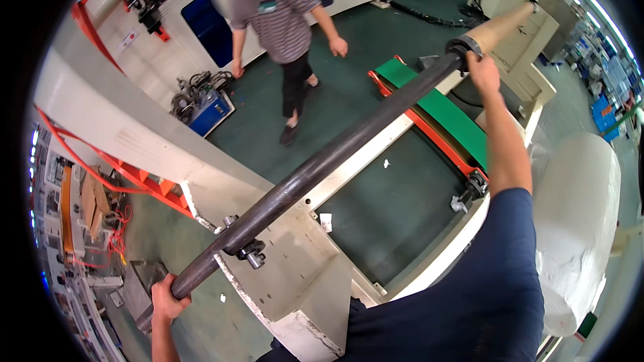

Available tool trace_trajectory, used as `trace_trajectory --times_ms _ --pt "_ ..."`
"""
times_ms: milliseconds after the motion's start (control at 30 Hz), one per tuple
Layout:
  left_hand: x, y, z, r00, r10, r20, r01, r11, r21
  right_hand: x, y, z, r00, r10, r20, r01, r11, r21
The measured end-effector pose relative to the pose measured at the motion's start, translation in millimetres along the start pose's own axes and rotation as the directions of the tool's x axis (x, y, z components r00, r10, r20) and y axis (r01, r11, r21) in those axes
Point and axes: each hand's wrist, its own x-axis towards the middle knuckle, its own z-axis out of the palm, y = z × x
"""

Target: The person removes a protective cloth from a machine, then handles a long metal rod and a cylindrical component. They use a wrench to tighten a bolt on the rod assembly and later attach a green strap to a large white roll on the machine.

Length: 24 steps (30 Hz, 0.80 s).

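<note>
Dark shaft | slanting near left to far right across cream frame | held at near end in left grip, by black collar in right grip | possible sideways slip off frame, likely from uneven hold

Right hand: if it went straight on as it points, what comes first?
Most likely the black ring-shaped collar on the long dark cylindrical bar; the right hand seems to rest against it, though depth is unclear.

Dark green floor, bright strip lights
</note>
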Motion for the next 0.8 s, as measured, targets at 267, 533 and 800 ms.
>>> trace_trajectory --times_ms 267,533,800 --pt "8 57 16 0.97 -0.017 -0.243 0.032 0.998 0.058 -42 47 21 0.983 0.006 -0.185 0.004 0.999 0.051" --pt "14 51 28 0.965 -0.03 -0.259 0.051 0.996 0.077 -33 62 28 0.893 -0.223 -0.39 0.239 0.971 -0.009" --pt "20 58 30 0.948 0.007 -0.319 0.022 0.996 0.086 -30 60 25 0.877 -0.208 -0.434 0.205 0.977 -0.053"
